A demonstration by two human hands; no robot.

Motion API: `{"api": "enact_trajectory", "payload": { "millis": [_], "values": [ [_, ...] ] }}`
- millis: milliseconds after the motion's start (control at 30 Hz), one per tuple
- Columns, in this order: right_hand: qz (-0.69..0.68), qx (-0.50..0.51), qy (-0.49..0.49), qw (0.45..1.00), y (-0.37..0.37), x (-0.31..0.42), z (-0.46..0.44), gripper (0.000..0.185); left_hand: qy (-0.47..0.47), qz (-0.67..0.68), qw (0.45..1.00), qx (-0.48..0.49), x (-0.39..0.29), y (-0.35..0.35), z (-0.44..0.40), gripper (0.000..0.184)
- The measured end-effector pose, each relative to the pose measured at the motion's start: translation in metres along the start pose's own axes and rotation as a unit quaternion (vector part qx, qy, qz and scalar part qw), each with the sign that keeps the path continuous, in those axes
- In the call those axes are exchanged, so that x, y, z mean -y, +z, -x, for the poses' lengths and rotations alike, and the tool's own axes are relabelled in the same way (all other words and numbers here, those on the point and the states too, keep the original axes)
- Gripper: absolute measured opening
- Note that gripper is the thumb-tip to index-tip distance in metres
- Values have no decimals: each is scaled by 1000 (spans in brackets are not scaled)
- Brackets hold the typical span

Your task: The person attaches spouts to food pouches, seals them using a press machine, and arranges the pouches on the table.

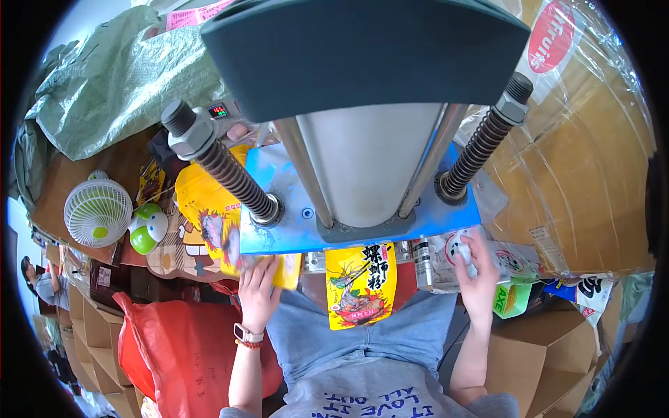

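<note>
A yellow printed food pouch [362, 296] sticks out from under the blue plate [279, 233] of a press, its lower end toward my lap. My left hand [258, 285], wearing a watch, grips another yellow pouch [289, 273] at the plate's left front corner; part of that pouch is blurred. More yellow pouches [202, 191] lie overlapped to the left, partly behind the press. My right hand [479, 272] is closed around a small white, crumpled-looking thing [461, 255] beside a clear plastic-wrapped roll or packet [432, 261]. What the white thing is, I cannot make out.
Bolts with springs [244, 177] and the grey press body [366, 63] rise before me. A white fan [97, 212] and a green-white round object [148, 228] stand left. A red bag [188, 355] and cardboard boxes [536, 355] flank my lap. Another person [49, 285] is far left.
</note>
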State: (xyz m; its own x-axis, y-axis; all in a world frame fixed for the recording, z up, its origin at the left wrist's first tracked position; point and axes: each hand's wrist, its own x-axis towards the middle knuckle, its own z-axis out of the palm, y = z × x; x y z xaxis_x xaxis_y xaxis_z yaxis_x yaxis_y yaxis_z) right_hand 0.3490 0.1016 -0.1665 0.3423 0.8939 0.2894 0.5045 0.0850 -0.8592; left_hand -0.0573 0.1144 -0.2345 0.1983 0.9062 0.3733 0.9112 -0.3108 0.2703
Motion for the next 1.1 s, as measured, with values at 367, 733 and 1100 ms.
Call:
{"api": "enact_trajectory", "payload": {
  "millis": [367,733,1100],
  "values": [
    [53,273,-392,877,54,86,43,31,50,146,983,-96,-98,-63,17,31],
    [24,169,-262,950,20,89,25,47,-248,525,804,127,-122,10,3,23],
    [230,188,-42,954,9,0,6,33,-317,632,695,132,-109,23,-51,30]
  ]
}}
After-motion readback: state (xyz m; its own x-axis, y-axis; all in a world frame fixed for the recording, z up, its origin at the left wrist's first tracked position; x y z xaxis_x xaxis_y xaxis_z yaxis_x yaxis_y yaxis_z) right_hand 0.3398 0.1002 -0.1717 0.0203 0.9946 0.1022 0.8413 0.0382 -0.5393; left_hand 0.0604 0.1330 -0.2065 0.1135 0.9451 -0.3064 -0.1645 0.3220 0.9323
